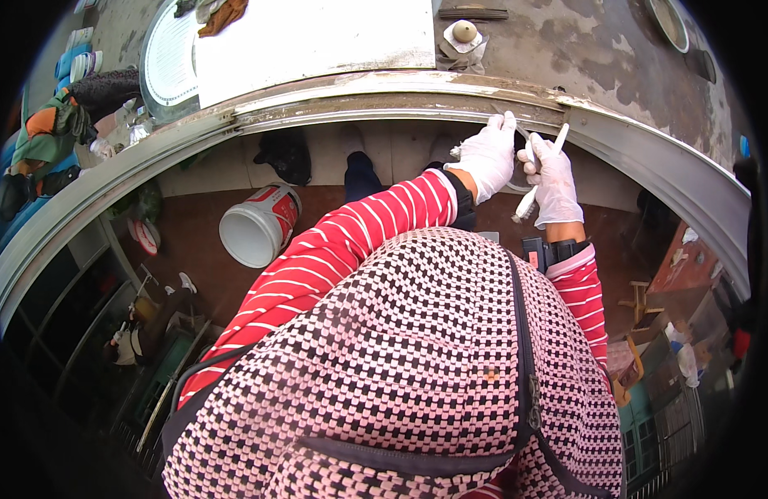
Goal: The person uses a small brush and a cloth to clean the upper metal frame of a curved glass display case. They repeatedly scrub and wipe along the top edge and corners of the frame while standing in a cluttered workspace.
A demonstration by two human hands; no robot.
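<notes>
My left hand (490, 153), in a thin whitish glove, reaches to the inner edge of the metal window track (371, 103). Its fingers are close together, and a scrap of white material shows by its wrist side; what lies under the fingers is hidden. Close on its right, my right hand (557, 181), gloved too, grips a white-handled brush (526, 204), bristles down, the handle end sticking up past the fingers. A thin, narrow tool (522, 131) also shows at the right fingers, pointing toward the track; its kind is unclear. Dirt lies along the track's grooves.
Beyond the track are a white board (321, 37), a round white basin (170, 59) and a plastic-wrapped item (464, 37). A white and red bucket (253, 234) lies tipped below, left of my arms. A black bag-like thing (285, 156) is near the wall. Another person (47, 131) is at far left.
</notes>
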